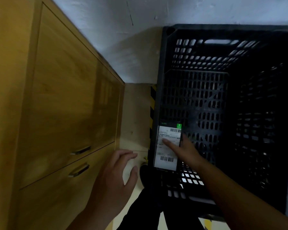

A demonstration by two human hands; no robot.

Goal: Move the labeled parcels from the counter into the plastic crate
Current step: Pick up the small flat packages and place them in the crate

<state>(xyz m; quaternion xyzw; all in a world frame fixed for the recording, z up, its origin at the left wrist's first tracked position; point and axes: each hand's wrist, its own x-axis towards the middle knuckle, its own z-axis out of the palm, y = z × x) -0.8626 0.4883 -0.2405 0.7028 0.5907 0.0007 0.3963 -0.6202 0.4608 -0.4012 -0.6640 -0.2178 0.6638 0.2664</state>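
A black plastic crate (223, 33) with perforated walls stands on the floor at the right. Inside it, against the left wall near the bottom, lies a dark parcel (167, 159) with a white barcode label and a green mark at its top. My right hand (184, 151) reaches down into the crate, and its straight fingers touch the label. My left hand (116, 178) hovers outside the crate, to its left, with fingers loosely spread and holding nothing.
A wooden cabinet (60, 103) with two metal handles fills the left side. Yellow-black hazard tape (152, 103) runs along the floor beside the crate. A white wall (140, 17) stands behind. My dark trouser legs and shoe (145, 205) show below.
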